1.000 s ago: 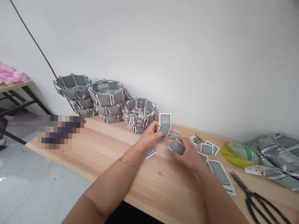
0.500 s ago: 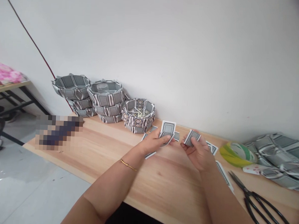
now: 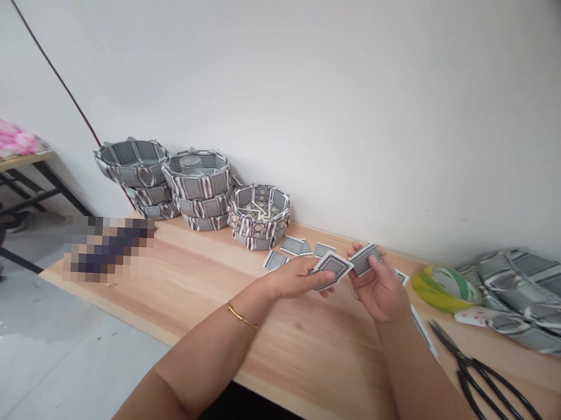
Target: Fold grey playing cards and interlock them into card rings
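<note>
My left hand (image 3: 300, 278) grips a playing card (image 3: 332, 269) with a patterned grey back and white border, thumb on top. A folded playing card (image 3: 365, 259) is held by my right hand (image 3: 383, 287), its thumb pressed on the face toward me. The two cards are tilted and very close at their near edges; whether they touch I cannot tell. Behind my left hand, several folded cards (image 3: 294, 245) lie on the wooden table (image 3: 201, 281). Part of another card (image 3: 402, 277) shows past my right hand.
Round baskets woven from folded cards stand in stacks (image 3: 201, 186) along the wall, with a smaller one (image 3: 259, 224) beside them. To the right are a yellow-green tape roll (image 3: 440, 288), more card baskets (image 3: 530, 298) and black-handled scissors (image 3: 483, 377). A blurred patch (image 3: 111, 251) covers something at left.
My left hand has turned its card from upright to slanting right and brought it down beside the right hand's folded card. The loose folded cards behind show more fully.
</note>
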Action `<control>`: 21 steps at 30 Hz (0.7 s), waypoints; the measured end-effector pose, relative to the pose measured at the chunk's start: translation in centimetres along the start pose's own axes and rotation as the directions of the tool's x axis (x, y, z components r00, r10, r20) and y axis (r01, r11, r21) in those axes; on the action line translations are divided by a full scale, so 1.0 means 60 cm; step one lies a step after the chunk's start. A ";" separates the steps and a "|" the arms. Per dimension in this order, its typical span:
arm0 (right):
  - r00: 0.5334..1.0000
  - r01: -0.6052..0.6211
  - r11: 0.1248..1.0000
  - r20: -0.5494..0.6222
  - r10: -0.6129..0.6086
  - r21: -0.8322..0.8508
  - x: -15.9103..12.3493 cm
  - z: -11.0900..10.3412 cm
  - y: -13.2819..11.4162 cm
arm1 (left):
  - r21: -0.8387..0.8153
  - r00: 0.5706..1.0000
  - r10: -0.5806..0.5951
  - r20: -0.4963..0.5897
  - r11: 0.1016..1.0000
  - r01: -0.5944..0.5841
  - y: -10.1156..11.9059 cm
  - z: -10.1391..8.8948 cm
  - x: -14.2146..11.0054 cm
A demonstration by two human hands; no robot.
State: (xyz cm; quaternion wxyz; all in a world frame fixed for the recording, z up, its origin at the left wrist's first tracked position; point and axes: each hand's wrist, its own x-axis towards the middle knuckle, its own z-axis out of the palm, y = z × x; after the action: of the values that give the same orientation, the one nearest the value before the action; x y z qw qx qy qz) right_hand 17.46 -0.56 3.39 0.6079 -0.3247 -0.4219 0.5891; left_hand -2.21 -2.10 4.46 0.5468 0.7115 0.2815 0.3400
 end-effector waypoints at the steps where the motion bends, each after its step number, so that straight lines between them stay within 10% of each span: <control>1: 1.000 -0.005 1.000 -0.014 0.005 -0.009 0.001 -0.001 0.000 | 0.023 1.000 0.009 0.011 1.000 -0.009 0.001 0.001 0.000; 21: 0.994 -0.045 0.990 -0.096 0.058 0.135 -0.006 0.025 0.007 | 0.198 0.997 0.059 0.055 0.978 -0.069 0.009 0.008 -0.002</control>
State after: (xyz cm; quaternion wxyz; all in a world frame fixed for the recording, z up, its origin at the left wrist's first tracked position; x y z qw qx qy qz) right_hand 15.96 -1.03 3.58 0.6330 -0.3234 -0.3425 0.6143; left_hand -1.90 -2.59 4.91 0.4681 0.7795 0.2776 0.3102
